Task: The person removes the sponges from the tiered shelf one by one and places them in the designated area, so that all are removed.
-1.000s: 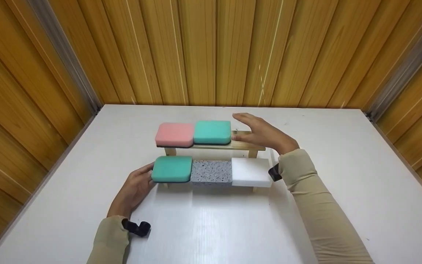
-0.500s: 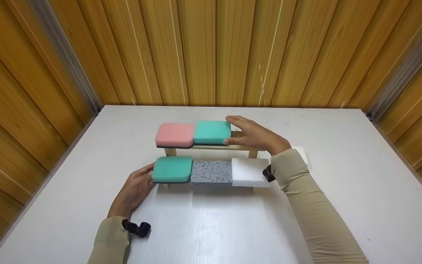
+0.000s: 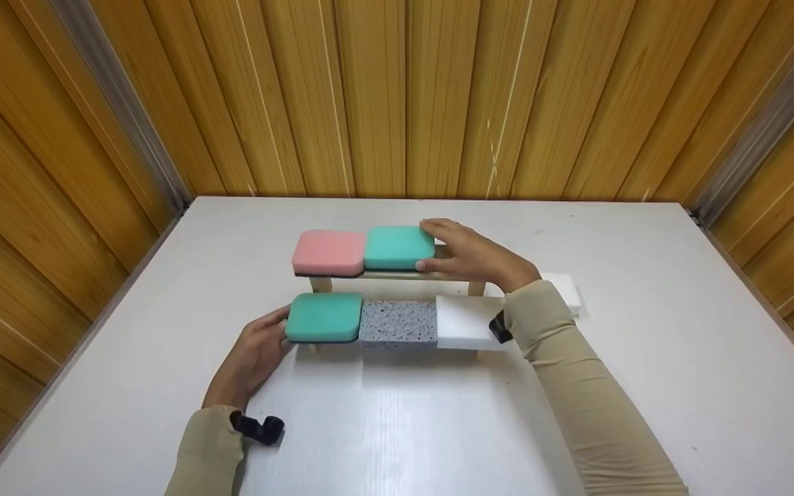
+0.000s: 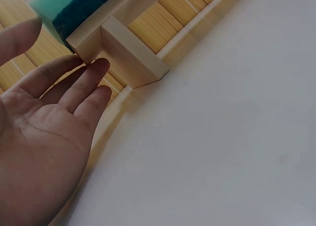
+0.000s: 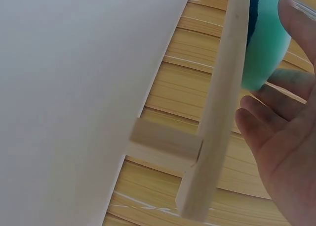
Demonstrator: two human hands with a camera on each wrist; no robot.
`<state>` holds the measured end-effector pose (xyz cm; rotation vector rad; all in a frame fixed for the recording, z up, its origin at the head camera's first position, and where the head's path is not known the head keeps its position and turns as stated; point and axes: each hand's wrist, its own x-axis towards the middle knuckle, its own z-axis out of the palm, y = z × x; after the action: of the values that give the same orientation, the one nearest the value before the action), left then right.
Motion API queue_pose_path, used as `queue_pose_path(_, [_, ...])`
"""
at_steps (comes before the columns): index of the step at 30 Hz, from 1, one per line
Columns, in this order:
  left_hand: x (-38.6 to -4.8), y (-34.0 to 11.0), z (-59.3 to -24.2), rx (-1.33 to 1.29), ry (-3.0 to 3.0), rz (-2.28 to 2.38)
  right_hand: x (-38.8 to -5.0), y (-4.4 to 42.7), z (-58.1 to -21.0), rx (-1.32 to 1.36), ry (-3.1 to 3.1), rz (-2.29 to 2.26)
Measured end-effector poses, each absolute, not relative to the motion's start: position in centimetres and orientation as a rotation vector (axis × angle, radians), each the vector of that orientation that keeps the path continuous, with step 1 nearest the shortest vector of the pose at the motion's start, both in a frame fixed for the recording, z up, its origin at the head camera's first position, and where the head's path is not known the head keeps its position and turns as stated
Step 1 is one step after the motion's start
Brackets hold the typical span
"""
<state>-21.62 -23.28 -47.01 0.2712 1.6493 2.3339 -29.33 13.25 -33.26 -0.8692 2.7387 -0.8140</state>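
Note:
My right hand (image 3: 480,255) holds the right end of a turquoise sponge (image 3: 397,246), thumb at the front edge and fingers behind. This sponge lies on the rear tier of a wooden rack (image 5: 224,82), against a pink sponge (image 3: 328,253) on its left. My left hand (image 3: 256,358) is at the left end of the front tier, beside a green sponge (image 3: 324,317). In the left wrist view its fingers are extended, with fingertips at the wooden end under the dark scouring layer. A speckled grey block (image 3: 397,322) and a white block (image 3: 466,320) complete the front row.
Another white block (image 3: 566,293) lies on the white table (image 3: 397,427), partly hidden behind the right sleeve. Yellow wood-look panels (image 3: 404,103) rise behind the table and on both sides. A black wrist camera (image 3: 262,428) sits at the left cuff.
My right hand has moved left onto the turquoise sponge and now grips its end. The white block behind the right sleeve has come into view. My left hand has stayed put.

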Motion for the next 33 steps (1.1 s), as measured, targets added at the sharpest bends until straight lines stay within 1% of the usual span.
queue_pose_path(12, [-21.47,-23.25,-47.05,0.282,1.674,2.329,-29.36,13.0,-33.65,-0.907,2.777,-0.809])
queue_pose_path(21, [-21.52,-23.16,-46.91,0.2,1.66,2.335,-29.42,12.99,-33.6,-0.904,2.782,-0.83])
queue_pose_path(27, [-21.54,-23.24,-46.93,0.261,1.662,2.326,-29.34,13.13,-33.48,-0.876,2.779,-0.839])
queue_pose_path(33, [-21.54,-23.2,-46.94,0.254,1.643,2.357,-29.31,13.15,-33.4,-0.875,2.783,-0.833])
